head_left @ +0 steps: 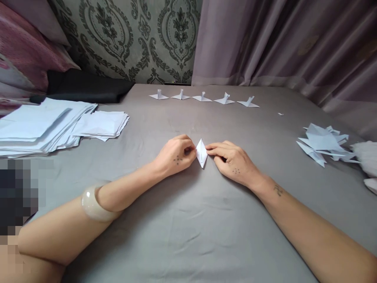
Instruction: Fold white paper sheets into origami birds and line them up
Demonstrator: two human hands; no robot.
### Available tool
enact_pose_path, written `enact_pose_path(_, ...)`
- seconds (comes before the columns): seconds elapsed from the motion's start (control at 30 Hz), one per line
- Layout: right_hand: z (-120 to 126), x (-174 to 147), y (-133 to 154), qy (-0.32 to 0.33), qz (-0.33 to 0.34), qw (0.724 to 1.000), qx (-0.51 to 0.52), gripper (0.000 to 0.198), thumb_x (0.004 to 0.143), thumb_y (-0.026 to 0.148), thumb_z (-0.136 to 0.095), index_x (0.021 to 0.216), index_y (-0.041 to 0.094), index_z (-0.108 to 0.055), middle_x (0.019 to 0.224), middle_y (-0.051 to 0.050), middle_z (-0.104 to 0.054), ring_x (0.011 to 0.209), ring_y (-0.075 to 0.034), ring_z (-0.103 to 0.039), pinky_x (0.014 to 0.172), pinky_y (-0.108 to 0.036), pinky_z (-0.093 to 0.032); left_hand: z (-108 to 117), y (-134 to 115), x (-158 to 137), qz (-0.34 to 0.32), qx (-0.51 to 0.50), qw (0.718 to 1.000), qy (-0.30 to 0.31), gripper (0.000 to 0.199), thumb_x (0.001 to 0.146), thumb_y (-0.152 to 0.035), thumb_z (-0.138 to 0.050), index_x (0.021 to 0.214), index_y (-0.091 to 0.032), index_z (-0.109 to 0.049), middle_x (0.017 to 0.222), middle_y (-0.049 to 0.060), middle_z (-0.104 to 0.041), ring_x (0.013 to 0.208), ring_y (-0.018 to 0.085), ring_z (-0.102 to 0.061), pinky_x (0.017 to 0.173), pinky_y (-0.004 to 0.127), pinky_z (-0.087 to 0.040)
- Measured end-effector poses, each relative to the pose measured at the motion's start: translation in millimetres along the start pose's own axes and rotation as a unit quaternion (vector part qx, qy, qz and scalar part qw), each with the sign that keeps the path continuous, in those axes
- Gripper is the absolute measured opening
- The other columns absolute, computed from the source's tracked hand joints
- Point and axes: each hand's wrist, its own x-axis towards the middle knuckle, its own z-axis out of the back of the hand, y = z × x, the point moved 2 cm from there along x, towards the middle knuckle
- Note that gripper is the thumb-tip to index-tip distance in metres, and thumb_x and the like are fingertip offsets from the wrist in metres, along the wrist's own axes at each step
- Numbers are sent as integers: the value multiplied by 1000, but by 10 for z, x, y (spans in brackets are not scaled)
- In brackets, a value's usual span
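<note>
A small white folded paper (pixel 202 153), shaped like a narrow diamond with a crease down its middle, stands between my hands just above or on the grey cloth. My left hand (pixel 177 155) pinches its left edge between thumb and fingers. At the right edge, my right hand (pixel 232 160) grips the paper with its fingertips, the fingers fairly straight and the thumb lower down. Where the fingertips meet the paper, the exact contact is partly hidden. Beyond my hands, several white folded paper figures (pixel 202 97) with flat wings and upright middles form a row.
Stacked white sheets (pixel 35 122) lie at the left, with smaller paper pieces (pixel 101 124) beside them and black cloth (pixel 88 84) behind. Several folded papers (pixel 325 143) are heaped at the right, near a whitish cloth (pixel 366 157). A paper scrap (pixel 280 114) lies behind the heap. Curtains (pixel 250 39) border the back.
</note>
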Motion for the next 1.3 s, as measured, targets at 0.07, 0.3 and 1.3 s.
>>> enact_pose_path(0.07, -12, 12, -8, -8, 0, 1000, 9, 34, 79, 5, -47, 93, 23, -72, 112, 1, -70, 91, -19, -61, 78, -33, -50, -20, 32, 27, 38, -23, 999, -7, 16, 81, -28, -56, 77, -16, -66, 88, 6, -60, 74, 16, -57, 68, 29, -47)
enact_pose_path(0.3, -38, 52, 4, -25, -30, 996, 76, 26, 78, 7, -48, 82, 22, -69, 105, 0, -70, 89, -17, -61, 77, -31, -49, -95, 104, 97, 103, -89, 990, 21, 12, 77, -26, -62, 78, -16, -69, 95, 7, -57, 82, 17, -55, 74, 30, -46)
enact_pose_path(1.3, 14, 120, 50, -61, -262, 797, 540, 30, 70, 37, -77, 91, 19, -66, 96, -2, -65, 74, -11, -63, 63, -24, -50, -61, 11, 79, 156, -644, 748, 38, 35, 65, -3, -59, 99, -11, -65, 97, 10, -70, 92, 19, -66, 90, 33, -47)
